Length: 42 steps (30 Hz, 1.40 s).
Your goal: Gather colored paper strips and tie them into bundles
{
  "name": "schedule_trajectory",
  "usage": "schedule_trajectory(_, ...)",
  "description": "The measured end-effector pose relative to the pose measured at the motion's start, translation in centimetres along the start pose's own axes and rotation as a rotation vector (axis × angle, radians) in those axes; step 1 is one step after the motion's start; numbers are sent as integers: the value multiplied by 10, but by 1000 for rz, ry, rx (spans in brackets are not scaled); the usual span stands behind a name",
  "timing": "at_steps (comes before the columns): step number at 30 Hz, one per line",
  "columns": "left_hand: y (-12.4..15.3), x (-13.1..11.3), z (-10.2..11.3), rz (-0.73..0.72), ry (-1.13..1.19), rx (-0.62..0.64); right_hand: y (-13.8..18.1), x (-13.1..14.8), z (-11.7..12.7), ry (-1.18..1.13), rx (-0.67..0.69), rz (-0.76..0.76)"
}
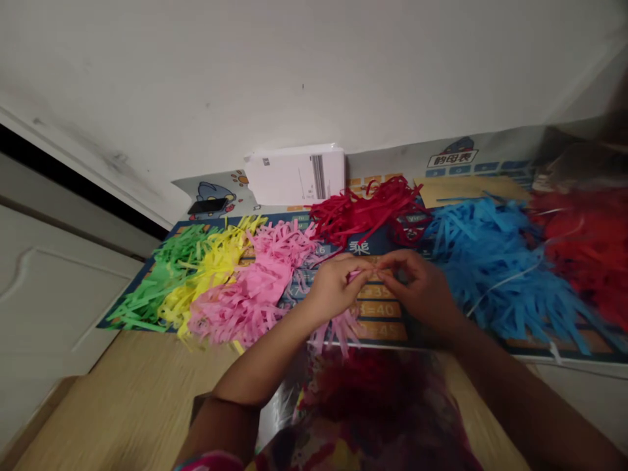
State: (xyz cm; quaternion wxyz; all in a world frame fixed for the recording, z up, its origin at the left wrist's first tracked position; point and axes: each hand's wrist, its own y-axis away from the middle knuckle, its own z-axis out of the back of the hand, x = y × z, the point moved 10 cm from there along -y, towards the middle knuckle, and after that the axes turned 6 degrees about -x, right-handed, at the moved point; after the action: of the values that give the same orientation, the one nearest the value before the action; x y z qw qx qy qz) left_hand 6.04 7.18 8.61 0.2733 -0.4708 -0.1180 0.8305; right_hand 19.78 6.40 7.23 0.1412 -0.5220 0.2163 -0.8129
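Note:
My left hand and my right hand meet over the printed mat, fingers pinched together. Both grip a bunch of pale pink paper strips whose loose ends hang down below my left hand. Piles of cut paper strips lie around them: pink just left of my left hand, yellow and green further left, red behind, blue right of my right hand.
A white booklet and a dark phone lie by the wall at the back. More red strips sit blurred at far right. A bag of dark red material lies near me. The mat rests on a wooden floor.

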Motion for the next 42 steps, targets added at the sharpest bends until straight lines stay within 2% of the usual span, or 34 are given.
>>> schedule_trajectory(5, -33, 26, 6, 46, -7, -85, -42, -15, -8, -76, 23, -3)
schedule_trajectory(11, -28, 63, -16, 153, 66, -63, -34, -52, -21, -50, 43, -61)
schedule_trajectory(16, -25, 64, -22, 138, 69, -14, -28, -58, -22, 52, 77, -42)
schedule_trajectory(22, -20, 58, -26, 63, -118, 6, -24, -44, -30, 236, 114, 190)
schedule_trajectory(27, -20, 66, -20, 146, 31, -83, -25, -41, -26, 165, 78, 186)
schedule_trajectory(34, -19, 87, -31, 294, 187, 6, -17, -31, -40, 154, 175, 345)
schedule_trajectory(37, -18, 93, -33, 351, 242, 10, -17, -39, -43, 199, 201, 317)
schedule_trajectory(42, -19, 91, -38, 370, 322, 75, -20, -57, -40, 247, 219, 179)
